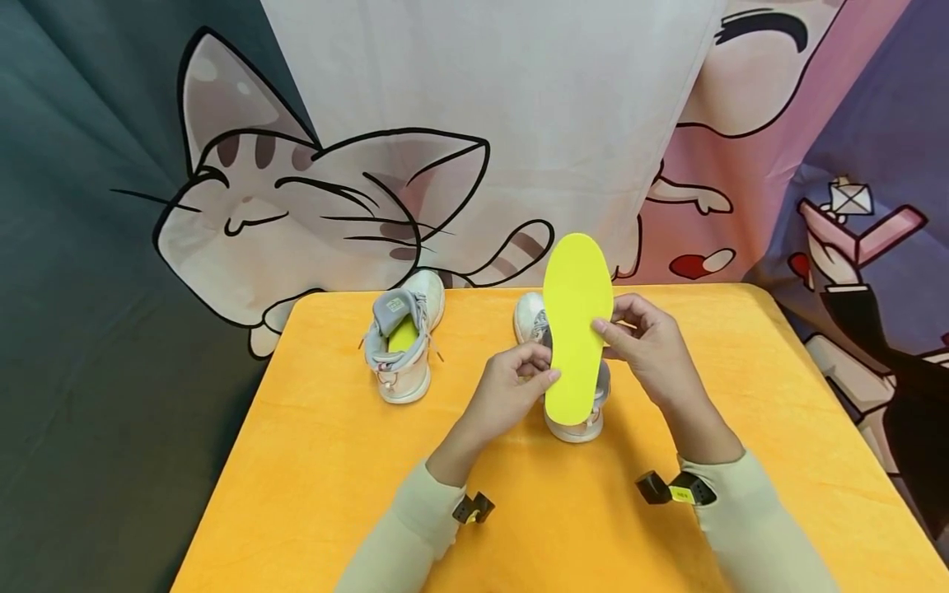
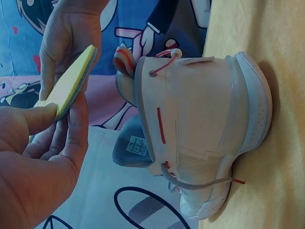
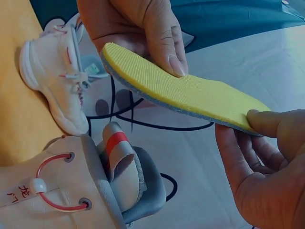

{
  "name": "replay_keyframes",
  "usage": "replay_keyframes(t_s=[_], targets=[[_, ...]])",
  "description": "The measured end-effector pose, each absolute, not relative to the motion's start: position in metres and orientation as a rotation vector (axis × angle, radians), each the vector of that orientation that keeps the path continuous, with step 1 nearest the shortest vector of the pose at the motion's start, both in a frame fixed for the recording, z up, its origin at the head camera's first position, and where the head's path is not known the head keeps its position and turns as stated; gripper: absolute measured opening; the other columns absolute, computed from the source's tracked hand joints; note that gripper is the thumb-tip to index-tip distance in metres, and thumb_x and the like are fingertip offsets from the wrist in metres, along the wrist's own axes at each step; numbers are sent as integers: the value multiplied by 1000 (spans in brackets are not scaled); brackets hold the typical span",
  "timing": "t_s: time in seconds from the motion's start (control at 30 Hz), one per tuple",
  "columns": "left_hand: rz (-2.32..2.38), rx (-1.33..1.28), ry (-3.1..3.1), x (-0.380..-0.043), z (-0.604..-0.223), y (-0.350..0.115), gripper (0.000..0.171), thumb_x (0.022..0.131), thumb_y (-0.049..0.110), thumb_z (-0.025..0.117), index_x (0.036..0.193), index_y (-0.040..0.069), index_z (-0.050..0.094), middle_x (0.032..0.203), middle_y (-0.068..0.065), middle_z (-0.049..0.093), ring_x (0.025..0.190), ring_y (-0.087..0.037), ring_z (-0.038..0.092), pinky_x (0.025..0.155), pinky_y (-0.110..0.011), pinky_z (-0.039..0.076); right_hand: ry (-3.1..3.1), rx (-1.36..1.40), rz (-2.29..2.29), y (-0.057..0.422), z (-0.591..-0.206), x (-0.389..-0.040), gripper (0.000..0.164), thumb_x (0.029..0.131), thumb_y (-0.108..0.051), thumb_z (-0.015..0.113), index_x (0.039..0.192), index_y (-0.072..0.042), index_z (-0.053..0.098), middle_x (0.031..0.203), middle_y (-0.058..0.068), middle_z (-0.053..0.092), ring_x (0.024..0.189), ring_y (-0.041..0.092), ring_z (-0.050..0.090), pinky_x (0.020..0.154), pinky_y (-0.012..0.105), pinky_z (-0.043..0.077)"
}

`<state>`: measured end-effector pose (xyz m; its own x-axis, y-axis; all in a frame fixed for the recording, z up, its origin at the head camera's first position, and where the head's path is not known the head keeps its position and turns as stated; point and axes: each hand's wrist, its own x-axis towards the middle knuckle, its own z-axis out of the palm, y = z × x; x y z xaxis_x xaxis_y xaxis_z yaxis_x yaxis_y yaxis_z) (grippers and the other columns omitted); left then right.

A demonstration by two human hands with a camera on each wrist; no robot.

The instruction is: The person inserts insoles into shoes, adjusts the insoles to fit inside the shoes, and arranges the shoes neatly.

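Over the orange desk [image 1: 311, 486] I see the left hand [image 1: 511, 385] and right hand [image 1: 654, 352] together pinching a yellow insole [image 1: 577, 329] in their fingers [image 3: 228, 149], above one pale shoe [image 1: 577, 433]; a second shoe [image 1: 406, 384], yellow inside, stands apart on the person's left.

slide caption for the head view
Both hands hold a yellow insole over one shoe, another standing to its left.

So there's one orange table [image 1: 319, 469] and two shoes on it: one pale shoe [image 1: 404, 383] nearer the far left corner, the other shoe [image 1: 584, 431] around the middle of the far edge. Yellow insoles? Two: one held insole [image 1: 577, 329], one tucked insole [image 1: 404, 336] inside a shoe. Plus two hands, left hand [image 1: 510, 383] and right hand [image 1: 654, 352], lol.
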<state>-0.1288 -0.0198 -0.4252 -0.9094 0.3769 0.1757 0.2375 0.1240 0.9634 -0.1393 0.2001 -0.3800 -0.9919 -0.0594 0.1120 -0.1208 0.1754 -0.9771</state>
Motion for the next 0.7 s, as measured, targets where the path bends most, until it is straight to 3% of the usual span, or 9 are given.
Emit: replay_keyframes(t_s=[0.3,0.53,0.7], targets=[[1938,631,2352,-129,-424,-20,10,98,5,70,106,1,70,97,-12,67,86,-13,62,82,-26,56,-2431,196,1936,196,-385,-133,30,100,-17,70,121,1,61,101,0,63,81,8,68,73,26,63],[1996,612,2353,-131,-421,-22,9,97,4,70,105,1,69,95,-13,67,81,-13,64,67,-23,56,-2473,261,1915,191,-392,-124,31,98,-12,71,122,4,61,101,2,65,83,9,68,74,23,61],[2000,631,2351,-132,-423,-25,9,98,6,70,106,2,69,96,-13,67,84,-14,65,70,-20,55,-2512,289,1887,189,-396,-121,29,98,-10,72,121,4,62,101,4,66,82,10,69,71,25,62]])
